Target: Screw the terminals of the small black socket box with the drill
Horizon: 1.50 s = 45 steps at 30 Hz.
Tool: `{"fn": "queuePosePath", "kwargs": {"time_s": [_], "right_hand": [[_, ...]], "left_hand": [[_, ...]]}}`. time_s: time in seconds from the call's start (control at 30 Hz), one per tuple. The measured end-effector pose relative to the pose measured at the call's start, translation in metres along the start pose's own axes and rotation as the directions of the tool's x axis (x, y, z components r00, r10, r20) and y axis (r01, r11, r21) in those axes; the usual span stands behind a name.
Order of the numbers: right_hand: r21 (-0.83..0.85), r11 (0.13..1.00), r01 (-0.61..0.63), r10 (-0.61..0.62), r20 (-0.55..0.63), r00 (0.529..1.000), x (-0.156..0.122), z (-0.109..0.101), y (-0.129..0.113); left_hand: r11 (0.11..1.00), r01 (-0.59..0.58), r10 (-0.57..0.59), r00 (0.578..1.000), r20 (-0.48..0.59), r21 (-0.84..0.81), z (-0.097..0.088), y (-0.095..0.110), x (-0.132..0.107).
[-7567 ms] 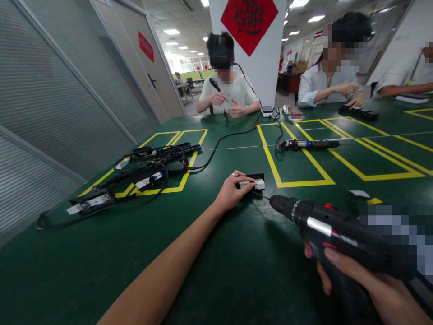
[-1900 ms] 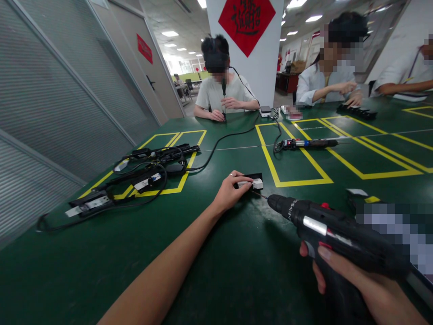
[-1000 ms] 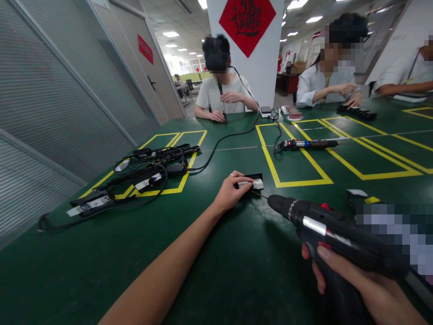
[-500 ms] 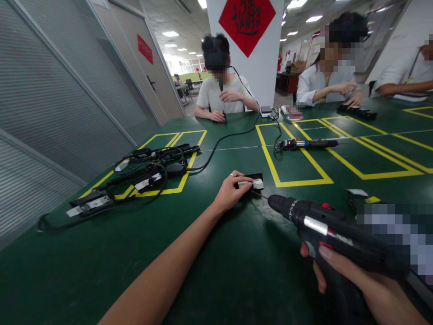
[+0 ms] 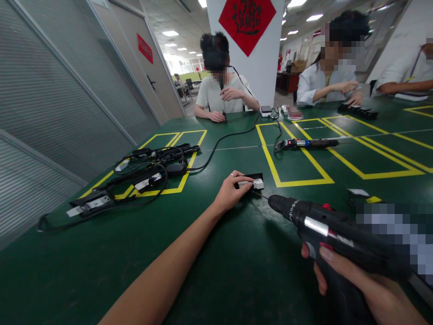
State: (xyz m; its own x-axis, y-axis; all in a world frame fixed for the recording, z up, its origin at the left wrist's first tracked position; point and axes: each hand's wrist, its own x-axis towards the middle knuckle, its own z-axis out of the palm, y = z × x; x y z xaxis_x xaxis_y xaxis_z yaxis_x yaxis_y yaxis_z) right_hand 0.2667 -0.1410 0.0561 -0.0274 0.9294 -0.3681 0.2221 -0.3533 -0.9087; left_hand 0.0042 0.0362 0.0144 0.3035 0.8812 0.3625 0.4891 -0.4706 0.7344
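My left hand (image 5: 232, 192) is closed over a small black-and-white part (image 5: 258, 183) that lies on the green table. Its fingers hide much of the part. My right hand (image 5: 352, 271) grips the handle of a black cordless drill (image 5: 324, 228), the forefinger by its trigger. From the drill's chuck a thin bit (image 5: 260, 195) points left, its tip at the near side of the part, close to my left fingertips. Whether the tip touches the part I cannot tell.
Black parts with cables (image 5: 152, 169) lie in yellow-taped areas on the left. A slim electric screwdriver (image 5: 307, 143) rests beyond the drill. Across the table a person (image 5: 223, 92) holds an upright tool; another person (image 5: 333, 81) handles black strips (image 5: 358, 110).
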Motion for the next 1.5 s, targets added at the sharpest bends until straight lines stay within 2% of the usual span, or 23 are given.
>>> {"fn": "queuePosePath", "kwargs": {"time_s": [0.4, 0.63, 0.83, 1.0, 1.1, 1.2, 1.27, 1.37, 1.5], "right_hand": [[0.014, 1.000, 0.011, -0.011, 0.038, 0.999, 0.000, 0.001, -0.005], [0.038, 0.998, -0.053, 0.051, 0.046, 0.998, -0.004, 0.003, -0.009], [0.005, 0.999, 0.047, -0.047, 0.063, 0.997, -0.005, 0.000, 0.003], [-0.127, 0.988, 0.084, -0.091, -0.049, 0.995, -0.005, -0.007, 0.009], [-0.265, 0.955, 0.135, -0.186, -0.175, 0.967, -0.003, -0.005, 0.000], [-0.305, 0.935, 0.179, -0.257, -0.241, 0.936, -0.001, 0.002, -0.012], [-0.323, 0.914, 0.246, -0.317, -0.190, 0.929, 0.000, 0.005, -0.017], [-0.423, 0.842, 0.335, -0.388, -0.042, 0.921, 0.001, 0.009, -0.021], [-0.529, 0.766, 0.365, -0.392, 0.065, 0.918, 0.004, 0.017, -0.023]], "left_hand": [[1.000, -0.021, 0.020, 1.000, -0.007, -0.008, 0.002, -0.004, 0.000], [1.000, -0.010, 0.010, 1.000, -0.002, 0.000, 0.001, 0.001, -0.001], [0.999, -0.032, 0.033, 0.999, -0.013, 0.015, 0.002, 0.001, -0.001], [0.999, -0.041, 0.042, 0.999, -0.019, 0.035, 0.002, 0.001, -0.002], [0.998, -0.052, 0.053, 0.998, -0.020, 0.036, 0.002, 0.003, -0.002], [0.997, -0.062, 0.063, 0.998, -0.028, 0.037, 0.002, 0.005, -0.003], [0.997, -0.066, 0.067, 0.997, -0.024, 0.041, 0.001, 0.006, -0.004], [0.997, -0.071, 0.072, 0.997, -0.017, 0.043, 0.001, 0.005, -0.004], [0.996, -0.078, 0.079, 0.997, -0.025, 0.052, 0.001, 0.003, -0.004]]}}
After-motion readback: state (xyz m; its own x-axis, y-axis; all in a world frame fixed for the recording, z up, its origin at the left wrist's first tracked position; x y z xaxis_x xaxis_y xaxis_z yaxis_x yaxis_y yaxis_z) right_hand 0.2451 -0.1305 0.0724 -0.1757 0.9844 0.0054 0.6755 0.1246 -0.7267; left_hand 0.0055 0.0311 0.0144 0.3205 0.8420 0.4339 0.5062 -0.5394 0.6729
